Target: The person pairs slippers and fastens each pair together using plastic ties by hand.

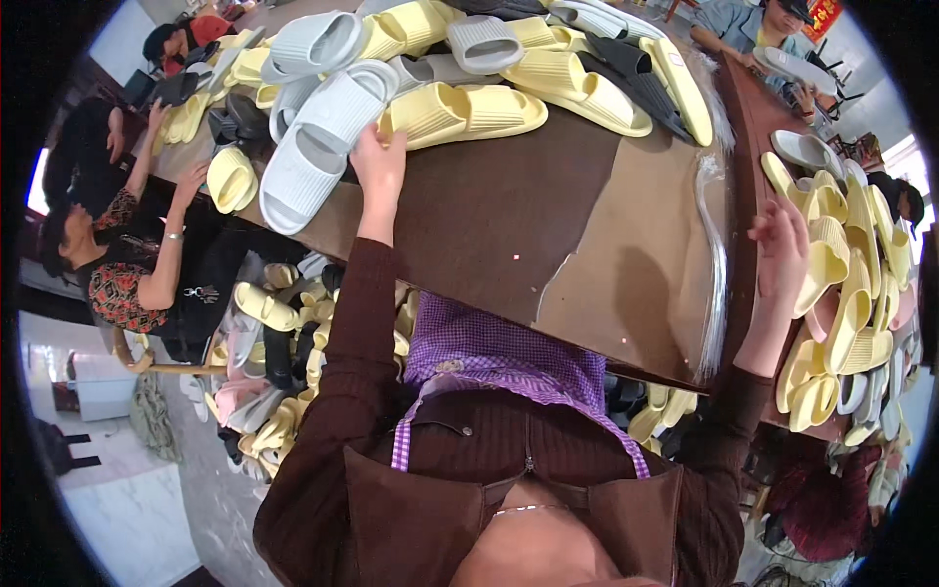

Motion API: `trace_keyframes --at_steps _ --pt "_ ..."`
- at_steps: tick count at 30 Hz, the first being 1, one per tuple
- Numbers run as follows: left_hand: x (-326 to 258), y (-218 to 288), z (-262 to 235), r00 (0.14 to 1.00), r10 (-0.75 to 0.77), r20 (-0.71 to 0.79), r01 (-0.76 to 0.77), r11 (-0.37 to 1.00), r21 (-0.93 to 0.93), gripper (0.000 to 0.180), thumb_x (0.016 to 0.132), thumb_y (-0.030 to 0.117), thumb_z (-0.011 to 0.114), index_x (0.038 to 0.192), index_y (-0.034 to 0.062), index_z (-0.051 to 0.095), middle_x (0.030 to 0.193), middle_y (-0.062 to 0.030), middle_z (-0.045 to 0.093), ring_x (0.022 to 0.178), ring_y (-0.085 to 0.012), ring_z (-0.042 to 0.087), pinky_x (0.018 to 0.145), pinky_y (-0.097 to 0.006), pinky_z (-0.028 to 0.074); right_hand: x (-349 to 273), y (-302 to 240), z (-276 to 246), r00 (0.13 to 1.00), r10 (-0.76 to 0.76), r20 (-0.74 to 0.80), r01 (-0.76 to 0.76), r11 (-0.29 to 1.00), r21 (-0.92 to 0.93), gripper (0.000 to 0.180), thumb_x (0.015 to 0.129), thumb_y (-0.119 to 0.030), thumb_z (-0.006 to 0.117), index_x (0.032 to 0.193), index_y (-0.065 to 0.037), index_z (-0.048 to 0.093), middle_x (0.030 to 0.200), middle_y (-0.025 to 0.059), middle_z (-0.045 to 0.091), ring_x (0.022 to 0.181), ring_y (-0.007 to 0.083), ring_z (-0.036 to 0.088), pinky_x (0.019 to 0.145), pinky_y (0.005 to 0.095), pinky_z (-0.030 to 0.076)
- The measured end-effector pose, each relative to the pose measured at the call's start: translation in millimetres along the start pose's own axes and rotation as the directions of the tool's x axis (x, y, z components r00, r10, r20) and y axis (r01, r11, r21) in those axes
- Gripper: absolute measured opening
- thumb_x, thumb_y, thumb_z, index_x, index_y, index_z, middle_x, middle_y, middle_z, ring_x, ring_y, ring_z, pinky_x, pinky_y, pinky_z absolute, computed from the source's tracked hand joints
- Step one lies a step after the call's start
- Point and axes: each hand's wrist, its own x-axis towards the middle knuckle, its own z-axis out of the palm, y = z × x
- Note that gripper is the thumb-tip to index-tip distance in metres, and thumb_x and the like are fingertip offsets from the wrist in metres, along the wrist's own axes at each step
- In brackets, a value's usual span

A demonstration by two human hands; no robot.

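Note:
My left hand [378,168] grips the edge of a light grey slipper [323,147] with a ribbed strap, at the near left side of the pile on the table. Part of its fingers is hidden by the slipper. Just to the right of that hand lies a pair of yellow slippers [465,115]. My right hand [781,249] is raised at the table's right, its fingers apart and nothing in them. Closest to it are yellow slippers [824,262] heaped on the right. Bundled clear plastic strips [712,254] hang along the table edge beside my right hand.
A brown table [489,205] with a cardboard sheet [636,245] spans the front. Black slippers [641,83] lie in the far pile. More slippers [269,391] are heaped low on the left. Co-workers sit left and far right; one holds a grey slipper [794,70].

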Motion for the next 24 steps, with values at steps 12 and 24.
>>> trace_keyframes --at_steps 12,24 --pt "-25.4 36.5 -21.0 0.871 -0.341 0.353 0.483 0.725 -0.491 0.049 0.077 0.007 0.062 0.122 -0.0032 0.046 0.087 -0.0061 0.06 0.071 -0.009 0.054 0.059 -0.021 0.041 -66.8 8.2 131.0 0.807 0.176 0.564 0.005 0.953 -0.304 0.018 0.091 -0.007 0.051 0.105 0.002 0.058 0.093 0.0046 0.063 0.077 0.0081 0.056 0.071 0.0228 0.046" --pt "-39.2 132.2 -5.4 0.578 0.327 0.748 0.436 0.651 -0.622 0.047 0.082 0.002 0.059 0.126 -0.0025 0.043 0.095 -0.003 0.059 0.082 -0.0083 0.054 0.074 -0.02 0.045 -27.7 70.5 195.2 0.838 0.142 0.527 -0.047 0.981 -0.19 0.036 0.09 -0.017 0.056 0.119 0.004 0.053 0.097 0.0075 0.063 0.085 0.0103 0.058 0.073 0.0231 0.047"
